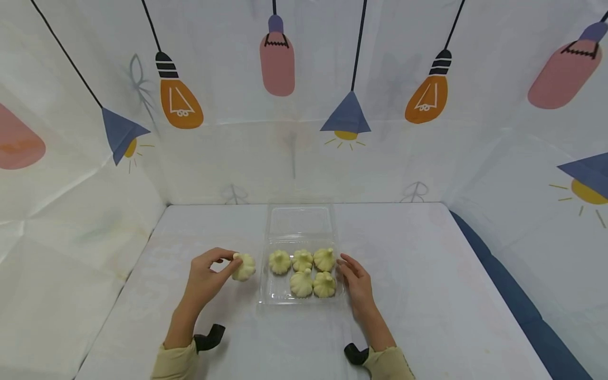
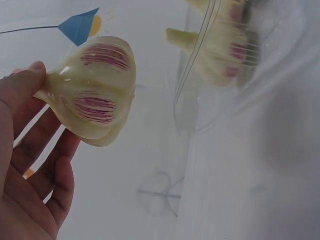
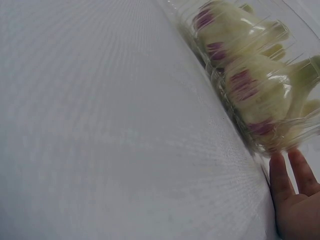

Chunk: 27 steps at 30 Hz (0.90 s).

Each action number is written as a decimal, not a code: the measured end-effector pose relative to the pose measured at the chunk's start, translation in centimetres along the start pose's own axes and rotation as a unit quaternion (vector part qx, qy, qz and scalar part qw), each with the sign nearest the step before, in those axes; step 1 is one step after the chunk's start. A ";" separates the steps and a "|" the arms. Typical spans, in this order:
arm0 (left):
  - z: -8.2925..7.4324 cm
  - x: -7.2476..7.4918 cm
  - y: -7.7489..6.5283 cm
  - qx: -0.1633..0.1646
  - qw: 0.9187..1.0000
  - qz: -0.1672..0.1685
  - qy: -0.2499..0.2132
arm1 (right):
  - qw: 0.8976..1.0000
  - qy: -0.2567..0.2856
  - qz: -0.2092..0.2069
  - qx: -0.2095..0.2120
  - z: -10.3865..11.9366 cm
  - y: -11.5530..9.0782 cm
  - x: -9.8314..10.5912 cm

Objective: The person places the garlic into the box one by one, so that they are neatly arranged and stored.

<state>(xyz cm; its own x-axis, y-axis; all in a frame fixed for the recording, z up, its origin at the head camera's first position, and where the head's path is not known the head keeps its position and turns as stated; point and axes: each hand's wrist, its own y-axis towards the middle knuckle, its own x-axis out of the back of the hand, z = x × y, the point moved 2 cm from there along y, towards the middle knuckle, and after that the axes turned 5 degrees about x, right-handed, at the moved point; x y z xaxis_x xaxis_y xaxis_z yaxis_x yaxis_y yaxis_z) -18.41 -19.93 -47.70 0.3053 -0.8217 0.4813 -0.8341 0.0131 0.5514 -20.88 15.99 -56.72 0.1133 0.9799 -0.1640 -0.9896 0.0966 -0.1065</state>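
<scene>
In the head view my left hand (image 1: 205,277) pinches a garlic bulb (image 1: 245,268) just left of a clear plastic box (image 1: 275,292). The left wrist view shows thumb and fingertips on the stem of this cream bulb (image 2: 97,92) with purple streaks, the other fingers loosely bent below. Several more garlic bulbs (image 1: 301,284) sit in the box in two rows; its front left corner holds none. My right hand (image 1: 359,289) is at the box's right side. Its extended fingertips (image 3: 280,172) touch the clear wall in the right wrist view.
The box's clear lid (image 1: 301,220) lies folded back behind it. A white table (image 1: 427,295) carries everything, with cloth walls (image 1: 294,158) printed with lamps at the back and sides. Black wrist mounts (image 1: 209,338) stick out at both sleeves.
</scene>
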 end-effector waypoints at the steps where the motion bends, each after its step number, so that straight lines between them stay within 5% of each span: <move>1: -0.1 -0.1 0.0 -0.002 1.000 0.001 -0.002 | 1.000 -0.001 0.000 -0.001 0.0 0.0 0.0; 27: -1.5 -3.7 -0.3 -0.007 0.999 0.021 -0.039 | 1.000 0.008 -0.002 -0.005 0.1 0.0 -0.1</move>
<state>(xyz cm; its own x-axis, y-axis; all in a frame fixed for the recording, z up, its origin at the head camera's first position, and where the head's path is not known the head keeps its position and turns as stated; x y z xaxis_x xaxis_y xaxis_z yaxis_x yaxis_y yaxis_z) -18.59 -16.08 -48.62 0.2331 -0.8622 0.4497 -0.8388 0.0557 0.5416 -20.91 15.95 -56.67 0.1188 0.9766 -0.1791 -0.9882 0.0987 -0.1172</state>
